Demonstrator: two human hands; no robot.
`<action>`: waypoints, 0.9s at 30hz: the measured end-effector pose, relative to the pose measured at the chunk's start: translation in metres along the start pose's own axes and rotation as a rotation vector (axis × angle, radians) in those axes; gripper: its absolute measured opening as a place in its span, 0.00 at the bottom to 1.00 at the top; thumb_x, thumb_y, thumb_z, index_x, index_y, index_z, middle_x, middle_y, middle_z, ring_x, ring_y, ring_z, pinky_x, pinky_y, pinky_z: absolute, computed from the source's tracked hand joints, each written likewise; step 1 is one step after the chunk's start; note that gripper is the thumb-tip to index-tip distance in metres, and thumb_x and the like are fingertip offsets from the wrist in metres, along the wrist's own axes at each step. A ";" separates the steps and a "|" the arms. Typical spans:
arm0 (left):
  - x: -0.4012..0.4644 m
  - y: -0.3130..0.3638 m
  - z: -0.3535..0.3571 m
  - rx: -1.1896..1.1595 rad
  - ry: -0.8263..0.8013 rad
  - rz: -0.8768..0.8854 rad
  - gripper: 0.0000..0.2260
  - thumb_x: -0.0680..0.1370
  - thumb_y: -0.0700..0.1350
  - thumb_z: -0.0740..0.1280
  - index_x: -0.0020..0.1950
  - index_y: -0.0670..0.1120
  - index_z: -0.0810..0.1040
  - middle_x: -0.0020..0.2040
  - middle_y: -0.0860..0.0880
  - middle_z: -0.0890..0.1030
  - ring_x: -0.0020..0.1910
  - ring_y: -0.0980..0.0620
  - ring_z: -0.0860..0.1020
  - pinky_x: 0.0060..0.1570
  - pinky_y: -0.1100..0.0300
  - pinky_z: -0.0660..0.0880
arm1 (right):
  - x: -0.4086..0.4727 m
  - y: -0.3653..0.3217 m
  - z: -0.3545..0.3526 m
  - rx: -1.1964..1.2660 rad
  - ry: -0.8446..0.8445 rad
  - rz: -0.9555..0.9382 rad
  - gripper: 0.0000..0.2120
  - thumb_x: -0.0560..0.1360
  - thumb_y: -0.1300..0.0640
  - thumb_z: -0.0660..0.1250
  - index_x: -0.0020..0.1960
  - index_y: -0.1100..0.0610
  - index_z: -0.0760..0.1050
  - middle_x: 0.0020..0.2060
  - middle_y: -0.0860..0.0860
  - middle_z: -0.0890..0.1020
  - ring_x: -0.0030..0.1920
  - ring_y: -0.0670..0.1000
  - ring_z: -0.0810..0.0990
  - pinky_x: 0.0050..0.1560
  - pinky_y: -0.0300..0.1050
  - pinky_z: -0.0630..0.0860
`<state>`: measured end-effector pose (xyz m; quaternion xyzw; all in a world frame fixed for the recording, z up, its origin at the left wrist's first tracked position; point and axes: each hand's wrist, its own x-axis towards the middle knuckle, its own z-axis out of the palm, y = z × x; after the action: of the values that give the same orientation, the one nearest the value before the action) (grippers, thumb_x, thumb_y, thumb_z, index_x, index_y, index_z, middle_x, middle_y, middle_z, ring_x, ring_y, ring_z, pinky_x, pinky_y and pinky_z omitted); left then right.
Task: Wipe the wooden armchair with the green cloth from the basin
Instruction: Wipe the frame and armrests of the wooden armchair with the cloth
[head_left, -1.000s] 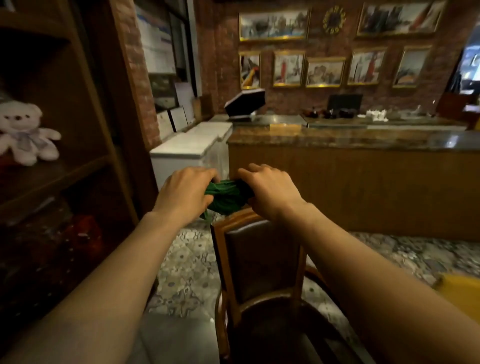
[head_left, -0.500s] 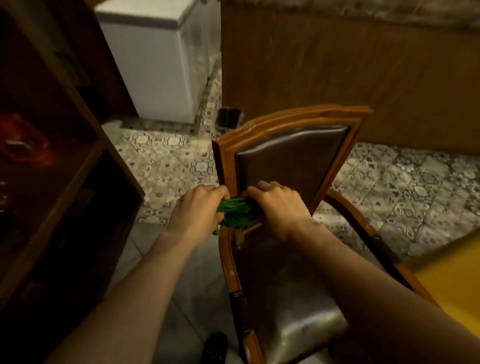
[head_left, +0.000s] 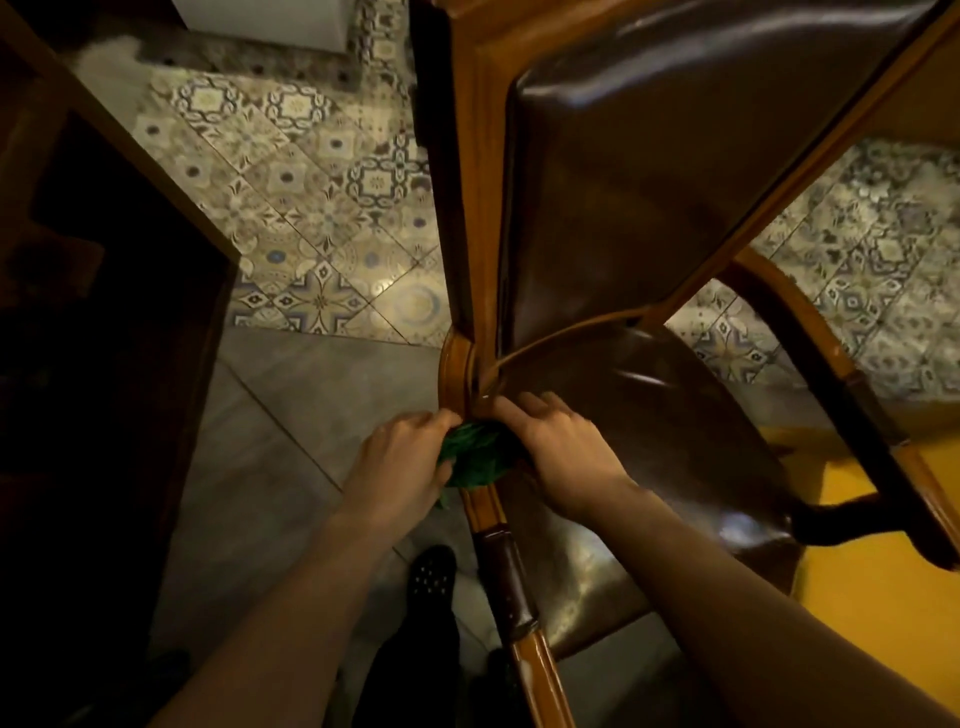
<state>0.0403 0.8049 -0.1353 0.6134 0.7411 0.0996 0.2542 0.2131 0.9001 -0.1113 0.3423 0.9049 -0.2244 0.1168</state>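
- Clearly, the green cloth (head_left: 475, 457) is bunched into a wad and is pressed against the left armrest (head_left: 485, 512) of the wooden armchair (head_left: 467, 208), just in front of the joint where the armrest meets the backrest post.
- The cloth is gripped from the left by the left hand (head_left: 400, 470), whose fingers are curled around the wad and closed on it.
- The cloth is gripped from the right by the right hand (head_left: 563, 457), whose fingers are laid over the top of the wad and reach to the wooden joint; this hand is also closed on the cloth.
- Both hands are held close together, with only the green wad seen between them.
- The brown leather backrest (head_left: 649, 171) is framed in orange-brown wood and is seen steeply from above; the brown leather seat (head_left: 649, 467) lies below it, to the right of the hands.
- A dark padded section (head_left: 511, 592) is set into the left armrest nearer the camera, apart from the cloth.
- The right armrest (head_left: 826, 353) is seen curving along the far side of the seat.
- Patterned floor tiles (head_left: 311, 208) are seen beyond the chair, and plain grey tiles (head_left: 291, 415) under the hands.
- A dark shoe (head_left: 431, 577) is seen on the floor beneath the left forearm.
- A yellow surface (head_left: 872, 597) is seen at the lower right; what it belongs to cannot be told.
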 end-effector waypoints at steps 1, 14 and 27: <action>0.001 -0.003 0.004 -0.010 -0.012 0.001 0.18 0.75 0.46 0.71 0.64 0.54 0.74 0.56 0.53 0.80 0.55 0.49 0.79 0.51 0.50 0.78 | 0.002 0.000 0.004 -0.001 -0.005 -0.009 0.30 0.77 0.59 0.66 0.75 0.45 0.60 0.65 0.53 0.71 0.61 0.58 0.69 0.51 0.55 0.75; 0.033 -0.033 0.007 -0.076 -0.081 0.208 0.26 0.82 0.54 0.45 0.79 0.50 0.61 0.81 0.52 0.59 0.79 0.57 0.51 0.78 0.56 0.46 | -0.005 -0.018 0.043 -0.108 0.080 -0.066 0.32 0.76 0.51 0.65 0.78 0.52 0.61 0.74 0.55 0.66 0.71 0.61 0.63 0.59 0.58 0.69; 0.030 -0.023 0.034 -0.025 -0.122 0.234 0.26 0.84 0.55 0.41 0.80 0.49 0.57 0.82 0.56 0.49 0.78 0.62 0.39 0.77 0.60 0.42 | -0.042 -0.042 0.078 -0.073 0.052 0.038 0.29 0.80 0.49 0.62 0.79 0.53 0.59 0.77 0.53 0.64 0.73 0.62 0.64 0.62 0.59 0.72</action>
<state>0.0342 0.8230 -0.1821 0.6975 0.6461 0.1004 0.2933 0.2200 0.8104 -0.1499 0.3608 0.9085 -0.1800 0.1098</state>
